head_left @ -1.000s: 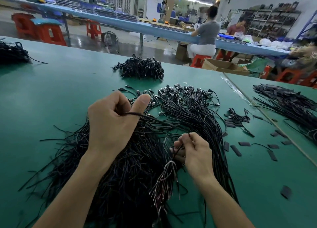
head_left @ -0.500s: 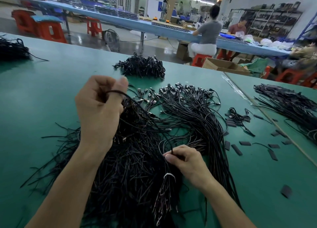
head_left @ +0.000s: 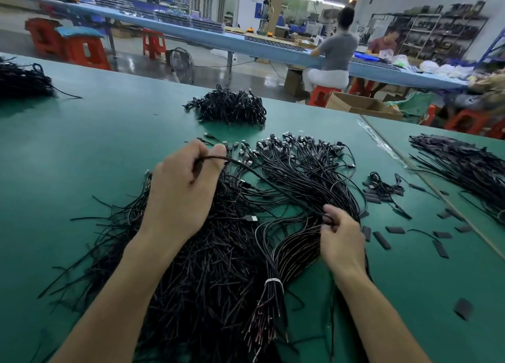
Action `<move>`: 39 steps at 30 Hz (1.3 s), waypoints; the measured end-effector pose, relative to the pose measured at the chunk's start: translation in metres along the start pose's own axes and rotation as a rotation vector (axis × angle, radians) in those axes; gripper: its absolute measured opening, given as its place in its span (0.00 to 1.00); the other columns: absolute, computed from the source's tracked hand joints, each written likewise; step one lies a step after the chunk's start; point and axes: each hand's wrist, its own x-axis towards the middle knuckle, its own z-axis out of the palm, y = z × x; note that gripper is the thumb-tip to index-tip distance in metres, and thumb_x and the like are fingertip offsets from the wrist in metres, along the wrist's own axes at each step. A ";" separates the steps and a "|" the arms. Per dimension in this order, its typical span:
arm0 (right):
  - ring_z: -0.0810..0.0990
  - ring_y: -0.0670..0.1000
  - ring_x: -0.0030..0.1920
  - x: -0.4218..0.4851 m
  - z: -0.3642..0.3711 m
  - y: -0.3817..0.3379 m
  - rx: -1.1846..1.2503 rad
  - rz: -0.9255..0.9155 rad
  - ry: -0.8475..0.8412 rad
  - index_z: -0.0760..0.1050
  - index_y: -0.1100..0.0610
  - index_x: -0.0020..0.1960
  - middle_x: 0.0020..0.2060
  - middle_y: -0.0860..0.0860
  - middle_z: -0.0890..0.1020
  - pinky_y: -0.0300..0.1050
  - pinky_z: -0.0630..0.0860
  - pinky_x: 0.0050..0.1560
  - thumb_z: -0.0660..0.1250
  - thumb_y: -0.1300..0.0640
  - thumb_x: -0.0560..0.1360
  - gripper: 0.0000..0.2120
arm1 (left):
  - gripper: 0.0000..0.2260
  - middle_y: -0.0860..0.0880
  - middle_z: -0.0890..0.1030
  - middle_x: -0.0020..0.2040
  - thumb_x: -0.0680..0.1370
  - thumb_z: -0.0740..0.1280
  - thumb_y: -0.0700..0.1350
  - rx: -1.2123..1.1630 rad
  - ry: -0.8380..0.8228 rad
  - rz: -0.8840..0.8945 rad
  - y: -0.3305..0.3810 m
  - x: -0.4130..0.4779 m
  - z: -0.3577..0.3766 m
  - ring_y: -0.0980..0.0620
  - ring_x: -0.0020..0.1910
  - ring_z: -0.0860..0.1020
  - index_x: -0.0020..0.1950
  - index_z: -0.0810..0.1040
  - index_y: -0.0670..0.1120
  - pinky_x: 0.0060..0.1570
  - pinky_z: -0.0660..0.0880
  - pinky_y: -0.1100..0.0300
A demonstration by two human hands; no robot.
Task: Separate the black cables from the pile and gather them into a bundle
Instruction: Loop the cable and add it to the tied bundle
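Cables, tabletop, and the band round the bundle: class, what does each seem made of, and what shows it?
Cables: likely plastic-sheathed, black, faintly glossy; they curve freely. Tabletop: green matte mat, perhaps rubber or vinyl; hardly any glare. Band: white, thin, wound tight; rubber or tie, too small to tell.

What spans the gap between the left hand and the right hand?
In the head view, one black cable stretches from the left hand to the right hand, passing above the loose cable pile.
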 end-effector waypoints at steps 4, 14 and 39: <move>0.64 0.42 0.70 -0.022 -0.017 -0.036 -0.094 -0.478 -0.047 0.53 0.51 0.80 0.69 0.47 0.69 0.44 0.60 0.73 0.69 0.67 0.72 0.42 | 0.21 0.55 0.69 0.23 0.81 0.50 0.62 0.329 -0.285 0.082 0.004 -0.008 0.007 0.57 0.19 0.68 0.36 0.70 0.52 0.20 0.65 0.65; 0.85 0.50 0.34 -0.060 -0.023 -0.080 0.294 -0.435 -0.507 0.59 0.41 0.76 0.44 0.48 0.83 0.44 0.81 0.35 0.74 0.50 0.74 0.36 | 0.19 0.53 0.67 0.33 0.83 0.46 0.61 0.959 -0.470 -0.120 -0.026 -0.017 0.024 0.48 0.31 0.69 0.37 0.58 0.51 0.33 0.63 0.54; 0.77 0.39 0.48 -0.043 -0.025 -0.075 0.028 -0.703 -0.256 0.80 0.43 0.50 0.43 0.40 0.78 0.27 0.70 0.47 0.66 0.48 0.79 0.04 | 0.17 0.60 0.74 0.32 0.78 0.59 0.65 0.438 -0.253 0.282 0.014 -0.015 0.019 0.57 0.30 0.73 0.41 0.76 0.55 0.30 0.67 0.61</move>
